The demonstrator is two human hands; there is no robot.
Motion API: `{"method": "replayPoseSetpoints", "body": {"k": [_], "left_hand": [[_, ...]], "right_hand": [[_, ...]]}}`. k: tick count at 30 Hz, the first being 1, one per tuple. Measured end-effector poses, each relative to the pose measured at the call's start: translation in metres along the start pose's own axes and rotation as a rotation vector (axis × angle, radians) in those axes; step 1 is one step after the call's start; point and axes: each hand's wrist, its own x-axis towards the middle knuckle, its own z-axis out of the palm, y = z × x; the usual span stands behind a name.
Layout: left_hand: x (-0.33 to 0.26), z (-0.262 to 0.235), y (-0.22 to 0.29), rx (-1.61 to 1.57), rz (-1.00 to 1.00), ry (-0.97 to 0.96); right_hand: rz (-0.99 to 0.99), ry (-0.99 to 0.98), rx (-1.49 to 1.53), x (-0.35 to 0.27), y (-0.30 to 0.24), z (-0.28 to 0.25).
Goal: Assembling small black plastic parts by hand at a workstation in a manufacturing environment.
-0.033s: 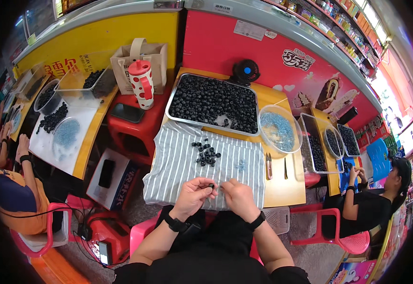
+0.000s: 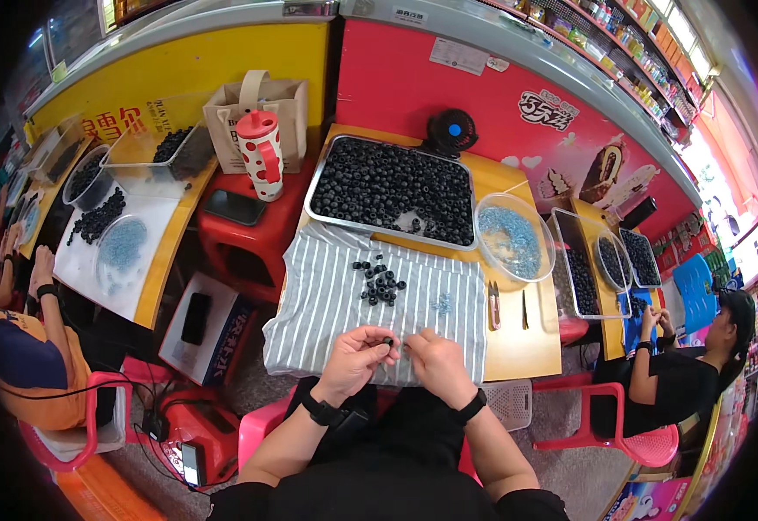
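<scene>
Over the near edge of a grey-and-white striped cloth [image 2: 327, 304], my left hand [image 2: 354, 360] pinches a small black ring-shaped part [image 2: 388, 342] between thumb and fingertips. Close beside it on the right, my right hand [image 2: 438, 363] has its fingers pressed together, knuckles up; whatever is in them is hidden or too small to name. Just beyond the hands lies a loose group of black parts [image 2: 380, 285]. To their right is a little heap of pale blue, clear pieces [image 2: 442, 302].
A metal tray [image 2: 311, 208] full of black parts stands behind the cloth. Right of it are a clear round tub [image 2: 549, 260] of bluish pieces, orange-handled scissors or pliers [image 2: 493, 308] and a thin dark tool [image 2: 525, 309]. Co-workers sit left [image 2: 45, 365] and right [image 2: 656, 365].
</scene>
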Motion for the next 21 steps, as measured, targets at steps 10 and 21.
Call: {"method": "replayPoseSetpoints", "body": {"k": [10,21], "left_hand": [[0.0,-0.002,-0.006,-0.053,0.029,0.026],[-0.001,-0.006,-0.003,-0.072,0.0,-0.047]], "right_hand": [[0.178,0.272,0.637,0.002,-0.032,-0.004],[-0.03,0.335,0.545,0.004,-0.042,0.001]]}}
